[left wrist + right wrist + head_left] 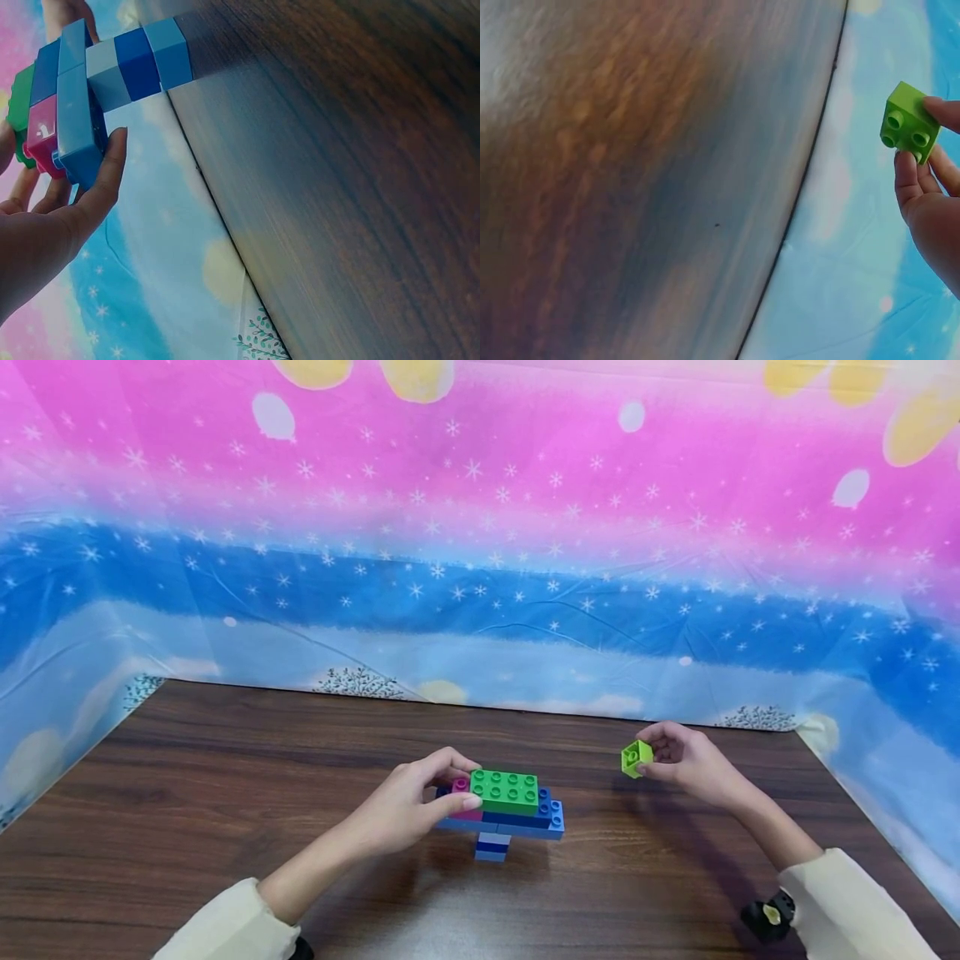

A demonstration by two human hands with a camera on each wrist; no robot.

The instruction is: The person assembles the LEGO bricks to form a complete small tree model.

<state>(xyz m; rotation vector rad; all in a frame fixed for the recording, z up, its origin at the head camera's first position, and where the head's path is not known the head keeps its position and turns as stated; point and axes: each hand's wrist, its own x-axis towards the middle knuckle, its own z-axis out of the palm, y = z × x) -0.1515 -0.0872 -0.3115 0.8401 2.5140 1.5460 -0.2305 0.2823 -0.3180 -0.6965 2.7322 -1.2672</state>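
Observation:
A toy brick build stands on the table, with a narrow column of blue bricks (pixel 491 849) under wider blue layers (pixel 525 830). On top sits a green brick (pixel 504 789) with two rows of studs, beside a magenta brick (pixel 43 127). My left hand (pixel 408 802) grips the build's left end, thumb on the near side and fingers behind. To the right, my right hand (pixel 693 764) pinches a small lime green brick (pixel 637 758) above the table, its hollow underside facing the head camera. In the right wrist view the studs of the lime brick (pixel 907 124) show.
The dark wooden table (pixel 247 760) reaches back to a hanging cloth (pixel 480 568) in pink and blue, which also closes off both sides. A black strap device (pixel 768 917) sits at the right sleeve.

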